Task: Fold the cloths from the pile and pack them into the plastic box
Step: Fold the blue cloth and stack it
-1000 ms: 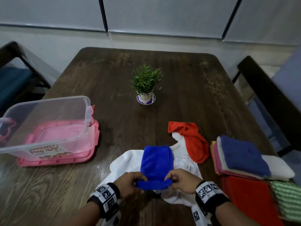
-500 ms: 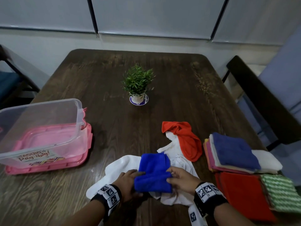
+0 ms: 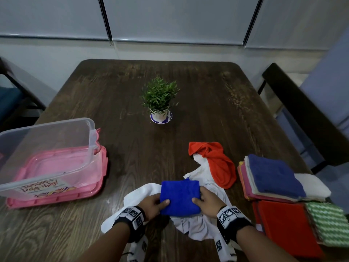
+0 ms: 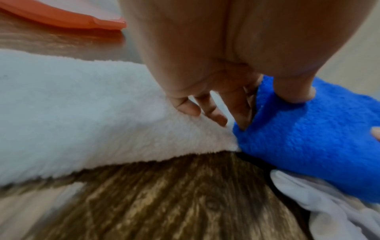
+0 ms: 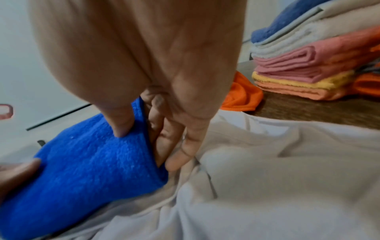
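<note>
Fingers (image 4: 244,104) of your left hand (image 3: 151,205) and right hand (image 3: 206,203) pinch opposite side edges of the folded blue cloth (image 3: 180,197), thumbs on top. It lies on white cloths (image 3: 140,191) at the counter's (image 3: 132,148) near edge. Expect it to be soft, light and limp; support it from beneath, since the fold may open. The plastic box (image 3: 47,148) stands to the left.

Near wall of the clear plastic box (image 3: 47,167), scene left: sticker (image 3: 40,188) reads "TAGUIG" above "Pag-ibig!", top line partly cut by glare. Wristbands (image 3: 229,214) carry black-and-white square code markers; no legible characters.
</note>
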The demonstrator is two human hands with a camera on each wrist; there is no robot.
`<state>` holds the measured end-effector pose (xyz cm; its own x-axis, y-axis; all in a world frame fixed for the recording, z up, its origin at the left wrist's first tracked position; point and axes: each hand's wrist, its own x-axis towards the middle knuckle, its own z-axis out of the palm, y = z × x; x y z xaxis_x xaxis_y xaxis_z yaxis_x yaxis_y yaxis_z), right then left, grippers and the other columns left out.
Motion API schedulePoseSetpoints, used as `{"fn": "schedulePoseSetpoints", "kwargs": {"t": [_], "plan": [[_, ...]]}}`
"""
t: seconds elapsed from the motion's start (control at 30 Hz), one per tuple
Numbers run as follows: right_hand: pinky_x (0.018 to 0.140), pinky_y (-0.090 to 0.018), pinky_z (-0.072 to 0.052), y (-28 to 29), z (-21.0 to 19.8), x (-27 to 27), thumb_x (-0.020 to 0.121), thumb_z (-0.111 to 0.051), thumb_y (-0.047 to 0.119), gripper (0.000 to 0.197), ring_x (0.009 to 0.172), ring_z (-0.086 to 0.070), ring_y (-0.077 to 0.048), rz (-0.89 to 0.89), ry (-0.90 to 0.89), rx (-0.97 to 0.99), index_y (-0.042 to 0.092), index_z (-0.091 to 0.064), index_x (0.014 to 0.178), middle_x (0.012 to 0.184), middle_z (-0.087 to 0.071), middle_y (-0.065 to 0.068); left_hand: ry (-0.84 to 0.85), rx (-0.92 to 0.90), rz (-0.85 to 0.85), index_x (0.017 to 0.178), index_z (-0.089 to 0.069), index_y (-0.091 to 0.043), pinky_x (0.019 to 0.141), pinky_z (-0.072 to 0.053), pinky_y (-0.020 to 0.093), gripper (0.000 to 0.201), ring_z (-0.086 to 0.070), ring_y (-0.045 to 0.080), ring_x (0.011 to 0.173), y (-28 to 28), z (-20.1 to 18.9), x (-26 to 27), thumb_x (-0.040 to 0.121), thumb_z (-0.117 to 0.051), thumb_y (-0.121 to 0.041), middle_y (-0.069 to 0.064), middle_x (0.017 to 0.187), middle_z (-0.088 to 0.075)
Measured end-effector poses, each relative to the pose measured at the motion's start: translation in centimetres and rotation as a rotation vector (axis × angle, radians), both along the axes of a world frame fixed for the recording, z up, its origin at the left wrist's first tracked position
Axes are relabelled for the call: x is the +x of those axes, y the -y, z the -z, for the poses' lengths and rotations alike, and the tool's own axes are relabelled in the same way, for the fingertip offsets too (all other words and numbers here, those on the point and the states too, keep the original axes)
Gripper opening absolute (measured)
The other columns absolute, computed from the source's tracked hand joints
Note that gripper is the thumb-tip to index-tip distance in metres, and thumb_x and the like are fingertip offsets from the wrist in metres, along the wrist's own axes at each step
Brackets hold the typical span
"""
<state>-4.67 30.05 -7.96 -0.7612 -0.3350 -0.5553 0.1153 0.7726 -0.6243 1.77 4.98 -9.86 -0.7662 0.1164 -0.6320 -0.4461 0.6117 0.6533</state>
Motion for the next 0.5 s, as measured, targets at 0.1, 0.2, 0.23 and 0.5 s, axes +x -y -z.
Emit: {"fn": "schedulePoseSetpoints", "kwargs": {"t": [0.1, 0.2, 0.23, 0.5], "plan": [[0.094, -0.04, -0.05, 0.7, 0.0, -0.4, 0.096, -0.057, 0.034, 0.024, 0.103, -0.063, -0.02, 0.046, -0.052, 0.071, 0.02, -0.049, 0.113, 0.111, -0.066, -0.002, 0.014, -0.045, 0.011, 0.126, -0.053, -0.034, 0.101, -0.044, 0.032, 0.048, -0.061, 0.01, 0.106, 0.3, 0.5, -0.6, 0.09, -0.044, -0.064, -0.008, 0.12, -0.066], [0.088, -0.035, -0.05, 1.4, 0.1, -0.8, 0.095, -0.061, 0.032, 0.025, 0.1, -0.064, -0.019, 0.146, -0.086, 0.102, 0.024, -0.047, 0.114, 0.107, -0.066, 0.0, 0.001, -0.143, 0.022, 0.12, -0.056, -0.027, 0.095, -0.043, 0.029, 0.038, -0.06, 0.014, 0.104, 0.0, 0.7, -1.1, 0.095, -0.045, -0.054, -0.002, 0.119, -0.066], [0.084, -0.032, -0.049, 1.7, 0.1, -0.8, 0.094, -0.063, 0.031, 0.027, 0.098, -0.064, -0.018, 0.183, -0.101, 0.103, 0.026, -0.046, 0.114, 0.104, -0.066, 0.001, -0.003, -0.165, 0.012, 0.121, -0.055, -0.025, 0.094, -0.043, 0.028, 0.037, -0.06, 0.015, 0.104, -0.1, 0.7, -1.2, 0.096, -0.047, -0.051, -0.001, 0.12, -0.065], [0.074, -0.021, -0.049, 2.1, -0.4, -0.4, 0.091, -0.066, 0.026, 0.027, 0.089, -0.059, -0.009, 0.082, -0.312, 0.15, 0.024, -0.041, 0.101, 0.098, -0.055, 0.008, -0.075, -0.178, -0.06, 0.111, -0.033, -0.032, 0.095, -0.049, 0.037, 0.038, -0.063, 0.011, 0.096, -0.3, 1.1, -1.9, 0.087, -0.061, -0.041, -0.004, 0.11, -0.068]]}}
